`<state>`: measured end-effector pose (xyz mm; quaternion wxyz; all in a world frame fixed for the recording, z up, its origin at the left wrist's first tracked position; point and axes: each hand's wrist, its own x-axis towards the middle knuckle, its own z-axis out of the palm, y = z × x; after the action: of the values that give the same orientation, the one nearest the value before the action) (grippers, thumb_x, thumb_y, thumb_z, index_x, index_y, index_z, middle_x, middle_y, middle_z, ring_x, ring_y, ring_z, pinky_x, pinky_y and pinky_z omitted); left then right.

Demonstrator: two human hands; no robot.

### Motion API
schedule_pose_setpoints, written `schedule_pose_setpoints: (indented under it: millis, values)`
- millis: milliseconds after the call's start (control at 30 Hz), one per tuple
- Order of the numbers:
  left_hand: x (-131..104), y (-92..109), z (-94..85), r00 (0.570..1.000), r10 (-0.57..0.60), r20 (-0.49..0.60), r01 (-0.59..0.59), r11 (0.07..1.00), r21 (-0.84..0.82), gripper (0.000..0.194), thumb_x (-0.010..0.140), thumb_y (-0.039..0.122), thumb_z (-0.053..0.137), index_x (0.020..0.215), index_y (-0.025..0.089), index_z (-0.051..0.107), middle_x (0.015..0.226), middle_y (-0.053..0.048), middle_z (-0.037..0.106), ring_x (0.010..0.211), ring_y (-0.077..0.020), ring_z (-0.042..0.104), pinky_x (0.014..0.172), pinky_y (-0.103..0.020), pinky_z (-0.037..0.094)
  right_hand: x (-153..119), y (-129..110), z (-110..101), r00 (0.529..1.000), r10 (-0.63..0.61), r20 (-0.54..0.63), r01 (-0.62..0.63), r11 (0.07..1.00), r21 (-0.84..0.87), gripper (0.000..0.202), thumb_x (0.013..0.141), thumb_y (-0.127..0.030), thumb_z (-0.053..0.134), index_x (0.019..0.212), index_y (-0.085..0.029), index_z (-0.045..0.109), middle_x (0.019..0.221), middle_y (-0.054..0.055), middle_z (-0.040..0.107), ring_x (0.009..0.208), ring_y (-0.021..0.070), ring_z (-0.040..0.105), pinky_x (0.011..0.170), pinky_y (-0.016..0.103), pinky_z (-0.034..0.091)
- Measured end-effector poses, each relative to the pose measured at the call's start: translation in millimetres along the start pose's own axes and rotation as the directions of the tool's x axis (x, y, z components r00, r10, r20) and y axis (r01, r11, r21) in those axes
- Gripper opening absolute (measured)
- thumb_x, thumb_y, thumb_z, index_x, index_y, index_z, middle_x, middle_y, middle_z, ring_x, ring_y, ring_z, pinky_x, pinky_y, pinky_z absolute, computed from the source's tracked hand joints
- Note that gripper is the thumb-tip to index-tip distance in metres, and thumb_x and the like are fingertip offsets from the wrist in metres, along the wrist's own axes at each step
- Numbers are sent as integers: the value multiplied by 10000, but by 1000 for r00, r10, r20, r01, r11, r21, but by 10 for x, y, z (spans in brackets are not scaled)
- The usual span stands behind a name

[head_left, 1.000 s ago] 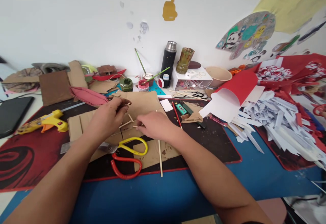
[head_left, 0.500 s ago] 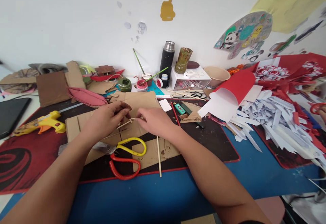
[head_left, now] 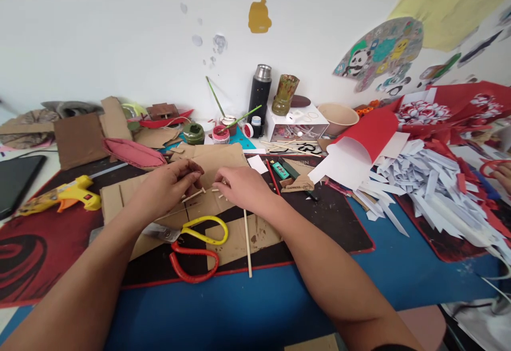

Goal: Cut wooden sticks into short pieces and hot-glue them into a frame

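My left hand (head_left: 165,185) pinches a small brown cardboard piece above the cardboard sheets (head_left: 207,164) on the dark mat (head_left: 331,218). A short wooden stick piece (head_left: 194,195) lies just below its fingertips. My right hand (head_left: 243,187) faces it a few centimetres away, with its fingertips pinched on small stick bits (head_left: 219,190). A long thin wooden stick (head_left: 247,242) lies on the mat under my right wrist. Scissors (head_left: 195,247) with one yellow and one red handle rest just in front of both hands.
A yellow glue gun (head_left: 64,194) lies left on the red mat. Paint jars (head_left: 217,133), a black flask (head_left: 259,92), a white box (head_left: 297,122) and a bowl (head_left: 339,117) line the wall. A heap of white and red paper strips (head_left: 431,186) fills the right. Another person's hand (head_left: 503,172) shows at the right edge.
My right hand moved up and left, closer to my left hand, which stayed put. The small stick bits shifted between the fingertips. The view drifted slightly.
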<state>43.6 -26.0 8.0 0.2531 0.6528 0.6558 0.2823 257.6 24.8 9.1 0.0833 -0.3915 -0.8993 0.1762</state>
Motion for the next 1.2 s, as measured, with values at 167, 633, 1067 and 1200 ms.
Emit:
schedule_pose_setpoints:
  millis: [167,633,1067,1200]
  values:
    - [11,-19,-15,1000,-28,-11,28,998,-52,342,927,539,515,1033,243,651,881,-56,807,652,-221,695,622,-339,542,-24,-29,2,998,-44,49,46,998,-40,252,1097,-393,618,1190,-216,771,1092,95,835,1006,268,757,784,337,446]
    - [5,-103,33,996,55,74,-86,836,542,450,1003,446,368,1230,247,701,1054,-136,820,902,-369,758,720,-408,485,-18,-10,47,1000,-12,-9,11,996,-83,284,1124,-352,531,1213,-214,763,1127,95,837,1005,265,765,787,344,453]
    - [46,-197,100,984,-13,180,-112,734,670,355,981,386,440,1172,240,701,891,-160,795,751,-381,729,611,-394,390,-29,-65,21,1000,-15,-10,14,998,-65,303,1131,-370,527,1195,-200,770,1089,106,833,956,267,752,731,351,407]
    - [41,-135,61,997,60,57,-80,893,443,318,959,454,448,1066,259,676,932,-131,788,804,-351,718,677,-389,434,-20,-59,17,999,4,-34,-2,999,54,279,1109,-380,581,1192,-203,780,1033,84,828,922,247,726,709,338,371]
